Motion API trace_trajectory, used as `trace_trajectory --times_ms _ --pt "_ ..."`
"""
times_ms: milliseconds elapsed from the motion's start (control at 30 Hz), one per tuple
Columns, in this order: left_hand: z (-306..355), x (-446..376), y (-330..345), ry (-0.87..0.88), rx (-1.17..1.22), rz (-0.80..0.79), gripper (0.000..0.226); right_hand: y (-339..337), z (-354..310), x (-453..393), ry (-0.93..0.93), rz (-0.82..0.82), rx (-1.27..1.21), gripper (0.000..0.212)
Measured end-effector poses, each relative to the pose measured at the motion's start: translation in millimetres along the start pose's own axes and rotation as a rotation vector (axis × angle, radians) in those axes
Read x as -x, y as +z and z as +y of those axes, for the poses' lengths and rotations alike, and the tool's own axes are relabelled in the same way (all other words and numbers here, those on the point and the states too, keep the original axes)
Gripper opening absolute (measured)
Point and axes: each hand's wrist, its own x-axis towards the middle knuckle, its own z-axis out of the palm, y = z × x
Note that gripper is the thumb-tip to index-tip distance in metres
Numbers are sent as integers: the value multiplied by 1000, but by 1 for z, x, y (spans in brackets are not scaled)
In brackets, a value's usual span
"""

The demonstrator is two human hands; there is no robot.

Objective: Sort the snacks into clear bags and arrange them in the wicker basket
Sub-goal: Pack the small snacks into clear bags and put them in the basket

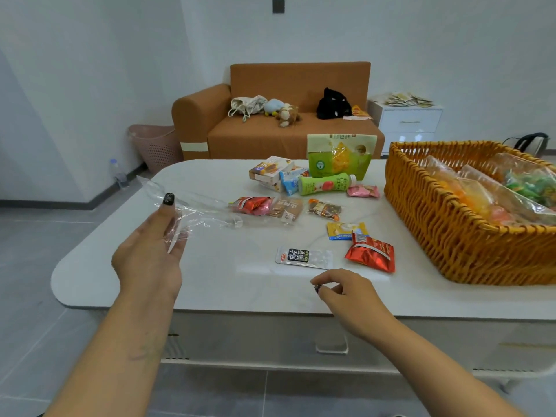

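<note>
My left hand (152, 251) holds the mouth of a clear bag (204, 210) that lies across the white table (228, 284); red and brown snack packs (264, 207) sit inside its far end. My right hand (343, 291) hovers near the table's front edge with fingers curled and nothing in them. Just beyond it lie a white-and-black packet (304, 257), a red packet (371, 253) and a yellow packet (344, 230). The wicker basket (451, 233) at the right holds several filled clear bags (493, 197).
Further back on the table are a dark mixed-nut packet (324, 209), a pink packet (362, 191), a green bottle (326, 184) lying down, small boxes (272, 171) and a green pouch (340, 156). An orange sofa (285, 127), a pink bin (155, 145) and a white cabinet (409, 121) stand behind.
</note>
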Motion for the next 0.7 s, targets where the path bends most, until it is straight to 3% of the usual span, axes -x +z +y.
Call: trace_trajectory --times_ms 67,200,300,367,500,567,700 --pt "0 4 0 -53 50 -124 9 -2 -5 1 30 -3 -99 16" --pt "-3 16 -4 -123 2 -306 16 -13 -15 -2 249 -2 -808 44" --pt "-6 20 -10 -165 -40 -385 20 -27 -16 -4 300 27 -1063 42" --pt "-10 23 -14 -227 -80 -397 21 -32 -13 -3 268 65 -1039 31" --pt "-24 25 -20 -256 -249 -300 27 -36 -7 6 243 109 -898 35" --pt "-29 26 -20 -157 -449 -268 31 -35 -5 10 229 98 -841 28" --pt "-43 34 -20 42 -870 -282 65 -32 -1 14 212 78 -744 21"
